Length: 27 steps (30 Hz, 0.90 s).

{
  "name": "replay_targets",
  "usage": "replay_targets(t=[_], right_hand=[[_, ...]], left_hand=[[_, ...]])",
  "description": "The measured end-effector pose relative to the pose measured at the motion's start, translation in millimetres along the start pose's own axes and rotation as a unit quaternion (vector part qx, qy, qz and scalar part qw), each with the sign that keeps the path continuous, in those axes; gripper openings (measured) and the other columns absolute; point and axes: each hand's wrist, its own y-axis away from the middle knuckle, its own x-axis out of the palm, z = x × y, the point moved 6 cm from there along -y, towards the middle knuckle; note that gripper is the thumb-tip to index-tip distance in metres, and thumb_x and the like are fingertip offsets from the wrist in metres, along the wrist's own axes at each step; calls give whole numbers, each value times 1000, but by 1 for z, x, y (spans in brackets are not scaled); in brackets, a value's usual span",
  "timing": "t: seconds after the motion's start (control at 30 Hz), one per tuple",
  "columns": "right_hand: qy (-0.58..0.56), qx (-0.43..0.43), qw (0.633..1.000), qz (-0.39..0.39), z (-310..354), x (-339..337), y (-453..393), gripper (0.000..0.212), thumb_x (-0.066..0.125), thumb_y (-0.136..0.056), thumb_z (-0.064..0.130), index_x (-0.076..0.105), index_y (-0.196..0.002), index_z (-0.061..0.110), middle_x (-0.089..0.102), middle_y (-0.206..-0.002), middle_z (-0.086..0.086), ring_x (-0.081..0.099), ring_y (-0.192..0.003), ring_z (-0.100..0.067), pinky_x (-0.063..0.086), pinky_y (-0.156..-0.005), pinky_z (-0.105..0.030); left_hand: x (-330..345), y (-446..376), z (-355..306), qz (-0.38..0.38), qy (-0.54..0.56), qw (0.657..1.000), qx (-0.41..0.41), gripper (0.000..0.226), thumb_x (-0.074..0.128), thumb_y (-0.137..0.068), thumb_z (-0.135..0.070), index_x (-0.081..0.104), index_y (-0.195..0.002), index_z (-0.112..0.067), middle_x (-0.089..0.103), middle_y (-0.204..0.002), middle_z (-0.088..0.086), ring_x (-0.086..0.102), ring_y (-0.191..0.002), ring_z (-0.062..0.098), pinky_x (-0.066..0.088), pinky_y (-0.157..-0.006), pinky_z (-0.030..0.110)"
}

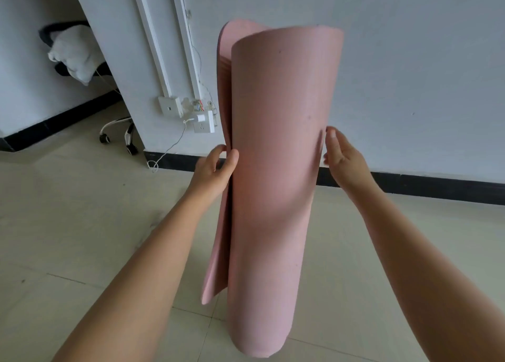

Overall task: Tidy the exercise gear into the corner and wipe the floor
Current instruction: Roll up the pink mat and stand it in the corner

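Pink mat (pixel 273 170) stands rolled upright, left hand (pixel 216 170) fingers pinching its edge, right hand (pixel 344 156) flat against it.

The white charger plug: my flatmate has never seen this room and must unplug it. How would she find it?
Start at the white pillar left of the pink mat and look just above its black skirting. In the cluster of wall fittings, the charger plug sits in the socket. It alone trails a thin white cable to the floor.
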Motion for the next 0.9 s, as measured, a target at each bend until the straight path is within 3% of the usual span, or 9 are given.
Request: replay_targets(t=[0.1, 0.17, 0.27, 0.37, 0.53, 0.63, 0.73, 0.8, 0.9], right_hand=[[-7, -33, 998, -58, 26, -19, -10, 49, 24, -103, 29, 57, -116, -5, 53, -123, -12, 44, -128, -22, 32, -108, -29], [-45, -35, 997, -46, 45, -23, -12, 44, 23, -103, 21, 60, -106, -2, 58, -107, -11, 56, -101, -23, 44, -101, -41], [-47, -5, 998, -41, 76, -37, -10, 32, 27, -101, 25, 47, -84, 6, 56, -81, -3, 57, -77, -16, 54, -65, -28], [-50, 90, 995, 11, 104, -49, -2, 40, 23, -100, 42, 45, -96, 8, 60, -86, -13, 59, -69, -20, 51, -59, -25], [-51, 316, 916, 242, 153, -60, 39, 65, 26, -92, 61, 58, -122, 13, 62, -114, -9, 59, -104, -26, 52, -69, -30], [1, 347, 894, 283, 169, -54, 78, 49, 61, -86, 41, 53, -124, 12, 64, -115, -9, 62, -104, -27, 58, -76, -41], [63, 402, 880, 246, 184, -55, 109, 53, 68, -80, 29, 50, -123, 5, 63, -116, -15, 62, -102, -31, 55, -85, -42], [104, 427, 868, 233, 195, -55, 124, 51, 64, -85, 24, 43, -126, 2, 61, -116, -16, 60, -103, -32, 49, -75, -33], [151, 429, 859, 236, 206, -47, 142, 56, 59, -87, 17, 32, -134, 2, 57, -118, -18, 57, -100, -33, 44, -71, -32]], left_hand=[[-5, 1, -13, -39, 62, 997, -25, 36, 33, -95, -46, 44, -90, -13, 51, -90, -4, 52, -90, 14, 33, -85, 26], [-20, -2, -17, -80, 117, 987, -70, 32, 27, -100, -42, 41, -108, -13, 41, -80, -12, 47, -85, 11, 35, -85, 27], [-42, -1, -46, -25, 153, 979, -135, 58, 16, -93, -61, 36, -136, -29, 57, -118, -8, 54, -113, 19, 42, -99, 36], [-65, 15, -74, 32, 144, 961, -236, 65, 12, -92, -63, 56, -123, -27, 59, -126, -4, 53, -111, 13, 39, -91, 34], [-111, 44, -142, 57, 152, 956, -243, 84, 41, -76, -74, 47, -127, -8, 54, -105, 6, 51, -99, 17, 43, -85, 33], [-117, 71, -172, 115, 61, 967, -218, 56, 58, -91, -31, 33, -139, -16, 45, -116, -9, 47, -112, 9, 35, -93, 21], [-135, 94, -178, 110, 3, 950, -294, 26, 60, -90, -31, 51, -110, -16, 56, -95, -7, 57, -105, 20, 41, -72, 16], [-146, 102, -175, 154, -77, 920, -352, 35, 58, -88, -42, 52, -105, -11, 60, -94, -2, 57, -100, 25, 44, -71, 22], [-146, 111, -175, 274, -212, 871, -349, 69, 60, -86, -44, 32, -138, -8, 49, -136, 9, 50, -124, 28, 42, -96, 34]])
